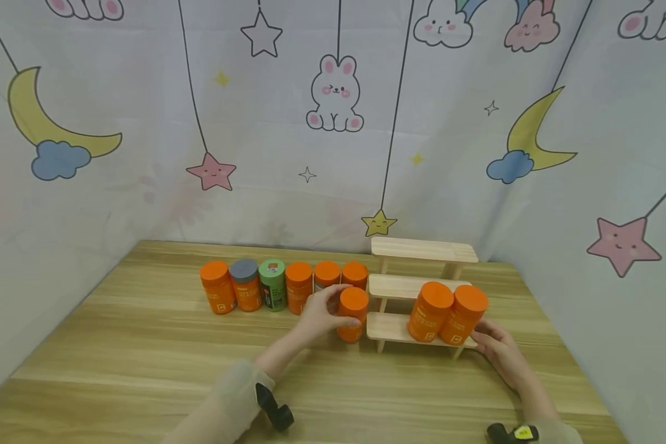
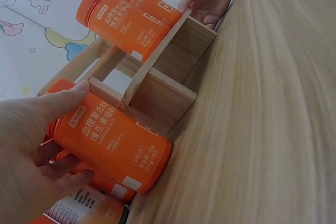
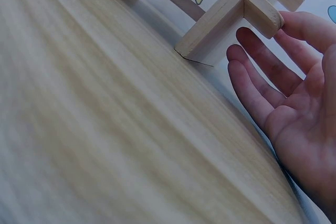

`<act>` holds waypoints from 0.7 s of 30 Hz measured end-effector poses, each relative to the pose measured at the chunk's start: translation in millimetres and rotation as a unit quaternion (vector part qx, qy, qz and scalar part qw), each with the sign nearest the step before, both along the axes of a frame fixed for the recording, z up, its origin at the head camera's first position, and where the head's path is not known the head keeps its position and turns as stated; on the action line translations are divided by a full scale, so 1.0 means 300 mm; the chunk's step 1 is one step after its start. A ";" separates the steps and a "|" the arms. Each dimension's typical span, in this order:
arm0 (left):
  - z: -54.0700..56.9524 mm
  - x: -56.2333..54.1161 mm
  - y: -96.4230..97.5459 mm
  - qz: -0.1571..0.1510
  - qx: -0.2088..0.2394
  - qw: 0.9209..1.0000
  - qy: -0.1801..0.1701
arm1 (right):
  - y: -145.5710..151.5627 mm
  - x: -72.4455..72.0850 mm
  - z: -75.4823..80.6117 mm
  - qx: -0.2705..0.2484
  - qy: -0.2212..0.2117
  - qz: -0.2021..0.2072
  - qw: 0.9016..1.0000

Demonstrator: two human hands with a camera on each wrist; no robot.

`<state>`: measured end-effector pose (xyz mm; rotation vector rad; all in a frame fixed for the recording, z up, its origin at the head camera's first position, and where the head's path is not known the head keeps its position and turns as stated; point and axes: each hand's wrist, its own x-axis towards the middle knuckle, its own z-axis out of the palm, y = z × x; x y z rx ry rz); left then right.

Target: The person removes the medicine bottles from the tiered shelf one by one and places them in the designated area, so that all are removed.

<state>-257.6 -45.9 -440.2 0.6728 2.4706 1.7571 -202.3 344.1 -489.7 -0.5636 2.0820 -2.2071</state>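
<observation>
My left hand (image 1: 317, 316) grips an orange jar (image 1: 353, 316) with white lettering beside the left end of a three-tier wooden shelf (image 1: 388, 325). In the left wrist view the thumb lies along the jar's upper side and the fingers curl round the far side. Two more orange jars (image 1: 431, 311) (image 1: 464, 314) stand side by side on the lowest tier, toward its right end. My right hand (image 1: 501, 350) is at that end. The right wrist view shows one digit touching the board's corner, with the other fingers loosely extended beside the shelf leg (image 3: 210, 24).
Left of the shelf, a row of jars stands along the back of the wooden table (image 1: 144, 370): several orange ones (image 1: 218, 288), one with a grey lid (image 1: 245, 271) and a green one (image 1: 272, 285). A patterned curtain (image 1: 288, 154) hangs behind.
</observation>
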 end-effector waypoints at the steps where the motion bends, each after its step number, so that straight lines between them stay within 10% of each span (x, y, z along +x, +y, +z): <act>1: 0.002 0.001 -0.002 -0.003 0.005 1.000 0.000 | -0.001 0.000 -0.001 0.000 0.001 0.000 1.000; 21: 0.153 -0.009 0.057 -0.015 0.037 0.996 0.085 | 0.000 0.003 -0.009 0.006 -0.007 -0.015 1.000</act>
